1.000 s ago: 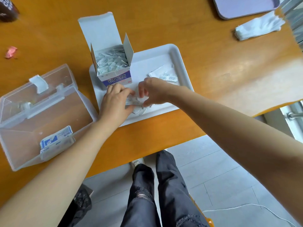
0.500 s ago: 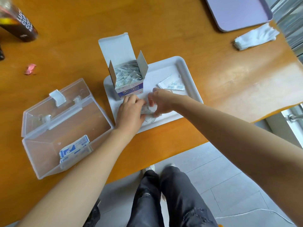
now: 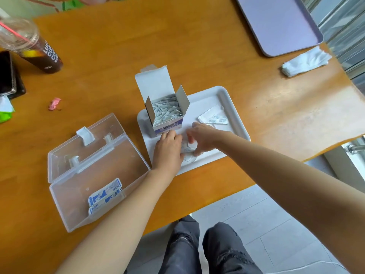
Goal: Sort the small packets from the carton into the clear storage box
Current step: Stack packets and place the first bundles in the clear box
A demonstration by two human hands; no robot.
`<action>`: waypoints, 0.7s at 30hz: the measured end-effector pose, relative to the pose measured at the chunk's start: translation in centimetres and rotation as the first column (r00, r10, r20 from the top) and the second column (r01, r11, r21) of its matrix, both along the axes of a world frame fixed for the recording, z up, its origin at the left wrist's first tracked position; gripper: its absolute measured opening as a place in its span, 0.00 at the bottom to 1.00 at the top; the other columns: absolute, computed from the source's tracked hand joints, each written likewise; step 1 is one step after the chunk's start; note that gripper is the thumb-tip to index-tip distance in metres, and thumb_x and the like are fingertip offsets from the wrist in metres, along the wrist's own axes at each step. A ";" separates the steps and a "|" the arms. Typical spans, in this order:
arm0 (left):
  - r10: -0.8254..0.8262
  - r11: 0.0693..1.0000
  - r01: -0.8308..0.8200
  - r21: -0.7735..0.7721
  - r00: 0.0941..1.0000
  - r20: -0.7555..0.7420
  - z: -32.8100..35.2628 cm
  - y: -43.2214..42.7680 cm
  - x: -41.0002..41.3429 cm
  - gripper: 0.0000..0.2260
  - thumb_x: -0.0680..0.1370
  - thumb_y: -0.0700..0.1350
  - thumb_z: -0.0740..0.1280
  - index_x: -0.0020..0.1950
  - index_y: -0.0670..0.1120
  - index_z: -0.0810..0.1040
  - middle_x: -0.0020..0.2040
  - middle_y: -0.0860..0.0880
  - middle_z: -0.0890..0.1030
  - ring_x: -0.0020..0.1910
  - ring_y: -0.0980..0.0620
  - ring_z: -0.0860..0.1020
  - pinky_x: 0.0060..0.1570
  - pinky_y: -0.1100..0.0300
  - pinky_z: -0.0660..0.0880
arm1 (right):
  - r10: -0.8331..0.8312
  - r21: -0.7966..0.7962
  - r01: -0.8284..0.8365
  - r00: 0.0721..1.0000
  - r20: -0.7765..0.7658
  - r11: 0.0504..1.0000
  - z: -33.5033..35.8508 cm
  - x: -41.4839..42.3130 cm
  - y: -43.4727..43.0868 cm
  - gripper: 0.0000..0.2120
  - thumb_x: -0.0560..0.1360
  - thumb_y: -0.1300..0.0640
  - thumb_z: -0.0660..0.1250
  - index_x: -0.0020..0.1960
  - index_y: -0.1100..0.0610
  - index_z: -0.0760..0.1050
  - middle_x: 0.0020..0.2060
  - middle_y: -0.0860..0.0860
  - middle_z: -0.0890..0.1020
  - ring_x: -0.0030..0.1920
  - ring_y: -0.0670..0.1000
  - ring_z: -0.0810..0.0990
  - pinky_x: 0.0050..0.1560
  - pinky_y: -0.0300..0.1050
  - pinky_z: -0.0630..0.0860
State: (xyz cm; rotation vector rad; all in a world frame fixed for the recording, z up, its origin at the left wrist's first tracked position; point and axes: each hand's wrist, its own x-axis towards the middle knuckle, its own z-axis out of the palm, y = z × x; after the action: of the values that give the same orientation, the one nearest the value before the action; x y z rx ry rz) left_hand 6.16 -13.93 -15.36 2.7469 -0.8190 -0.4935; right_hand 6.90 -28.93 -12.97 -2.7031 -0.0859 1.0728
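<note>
Where left hand meets right hand, gripped packets seem half-hidden.

Carton stands on tray, storage box left of it

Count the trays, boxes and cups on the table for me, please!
Trays: 2, the white tray and the purple tray.
Boxes: 2, the carton and the clear box.
Cups: 1, the cup.
Total: 5.

Orange wooden table over pale grey tiled floor.
</note>
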 end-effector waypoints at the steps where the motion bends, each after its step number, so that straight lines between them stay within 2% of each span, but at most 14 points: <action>1: 0.003 1.000 -0.003 -0.001 1.000 -0.001 0.0 0.0 0.1 0.17 0.74 0.46 0.71 0.62 0.47 0.73 0.59 0.48 0.71 0.61 0.47 0.68 0.58 0.56 0.70 | -0.006 0.002 0.006 1.000 0.002 1.000 0.0 0.0 0.0 0.20 0.66 0.53 0.77 0.54 0.55 0.74 0.56 0.54 0.70 0.53 0.54 0.74 0.44 0.41 0.64; 4: 0.011 1.000 -0.011 0.000 1.000 -0.011 0.0 -0.1 0.1 0.18 0.74 0.46 0.71 0.62 0.48 0.73 0.59 0.48 0.71 0.62 0.47 0.68 0.59 0.56 0.70 | -0.022 0.003 0.022 1.000 -0.010 1.000 0.0 0.2 0.0 0.20 0.65 0.54 0.77 0.54 0.54 0.74 0.55 0.53 0.70 0.49 0.52 0.72 0.43 0.41 0.64; 8: 0.019 1.000 -0.019 -0.006 1.000 -0.006 0.1 -0.1 0.0 0.17 0.74 0.46 0.71 0.62 0.48 0.73 0.60 0.48 0.71 0.62 0.47 0.68 0.59 0.56 0.70 | -0.033 0.001 0.033 0.999 -0.022 0.999 -0.2 0.3 0.0 0.20 0.65 0.54 0.77 0.53 0.54 0.74 0.55 0.53 0.70 0.53 0.54 0.74 0.43 0.41 0.65; 14: 0.017 1.000 -0.017 -0.016 1.000 -0.001 0.3 -0.2 0.0 0.18 0.74 0.46 0.71 0.62 0.48 0.73 0.60 0.49 0.71 0.63 0.48 0.68 0.59 0.57 0.69 | -0.041 -0.005 0.041 0.999 -0.030 0.999 -0.4 0.4 0.1 0.19 0.64 0.55 0.78 0.49 0.52 0.71 0.55 0.53 0.70 0.54 0.55 0.75 0.45 0.43 0.68; 21: 0.017 1.000 -0.017 -0.021 1.000 0.015 0.3 -0.3 -0.1 0.17 0.75 0.45 0.70 0.62 0.49 0.72 0.60 0.49 0.71 0.63 0.48 0.67 0.61 0.58 0.68 | -0.023 -0.010 0.023 0.999 -0.046 1.000 -0.4 0.6 0.1 0.20 0.65 0.55 0.78 0.48 0.51 0.68 0.55 0.53 0.69 0.55 0.55 0.74 0.44 0.42 0.66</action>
State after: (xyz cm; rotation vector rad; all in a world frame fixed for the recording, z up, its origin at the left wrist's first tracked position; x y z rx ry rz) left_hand 6.08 -14.28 -15.09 2.7394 -0.7988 -0.4590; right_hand 7.46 -28.87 -13.42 -2.6797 -0.0417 1.1306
